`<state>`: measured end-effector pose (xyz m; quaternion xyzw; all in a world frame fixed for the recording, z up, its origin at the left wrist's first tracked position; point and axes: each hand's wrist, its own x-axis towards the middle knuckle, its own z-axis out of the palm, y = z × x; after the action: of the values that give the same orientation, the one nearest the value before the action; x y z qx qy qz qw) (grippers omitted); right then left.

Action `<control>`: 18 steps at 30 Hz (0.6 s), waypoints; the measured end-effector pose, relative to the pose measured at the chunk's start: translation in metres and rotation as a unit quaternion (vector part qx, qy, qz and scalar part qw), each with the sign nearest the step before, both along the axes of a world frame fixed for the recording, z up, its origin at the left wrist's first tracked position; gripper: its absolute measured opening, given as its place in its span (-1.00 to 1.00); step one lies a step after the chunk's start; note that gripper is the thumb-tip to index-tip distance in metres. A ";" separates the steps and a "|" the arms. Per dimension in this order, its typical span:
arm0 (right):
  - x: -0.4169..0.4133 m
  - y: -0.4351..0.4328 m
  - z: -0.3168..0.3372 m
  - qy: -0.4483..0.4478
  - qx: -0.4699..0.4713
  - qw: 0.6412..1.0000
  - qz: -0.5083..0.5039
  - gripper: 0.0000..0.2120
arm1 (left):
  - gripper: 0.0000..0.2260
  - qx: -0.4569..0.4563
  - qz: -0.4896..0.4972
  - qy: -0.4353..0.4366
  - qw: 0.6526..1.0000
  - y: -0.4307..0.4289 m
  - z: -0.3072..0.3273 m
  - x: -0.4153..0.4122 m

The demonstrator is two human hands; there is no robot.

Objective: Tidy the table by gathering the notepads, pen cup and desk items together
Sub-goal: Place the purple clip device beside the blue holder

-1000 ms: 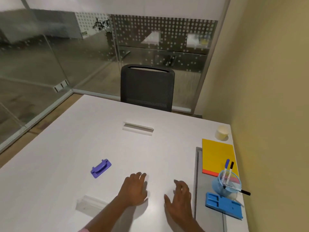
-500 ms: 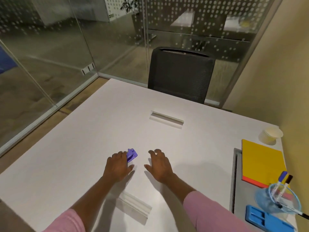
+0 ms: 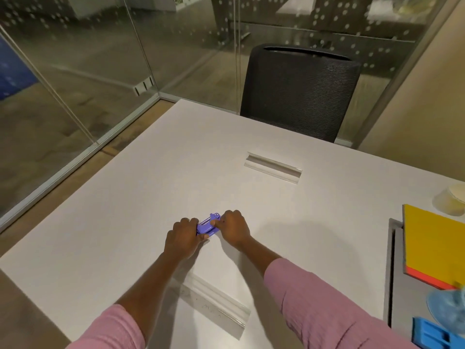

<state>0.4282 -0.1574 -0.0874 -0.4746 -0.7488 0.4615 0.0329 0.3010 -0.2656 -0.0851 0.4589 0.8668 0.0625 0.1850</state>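
My left hand (image 3: 182,239) and right hand (image 3: 234,226) pinch the punch (image 3: 208,226) by its ends, well left of notepad (image 3: 432,245); probably light, rigid.

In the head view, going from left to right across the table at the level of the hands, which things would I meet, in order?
left hand → purple tool, held by both hands → right hand → grey mat → yellow notepad
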 end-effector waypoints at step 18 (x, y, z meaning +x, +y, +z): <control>-0.015 -0.017 0.005 0.043 -0.127 0.980 -0.148 -0.76 | -0.57 0.001 -0.054 0.082 0.995 -0.006 -0.011 0.021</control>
<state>0.4131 -0.1740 -0.0820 -0.5604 -0.6032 0.5628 0.0726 0.3217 -0.2712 -0.0964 0.5084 0.8531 0.0153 0.1163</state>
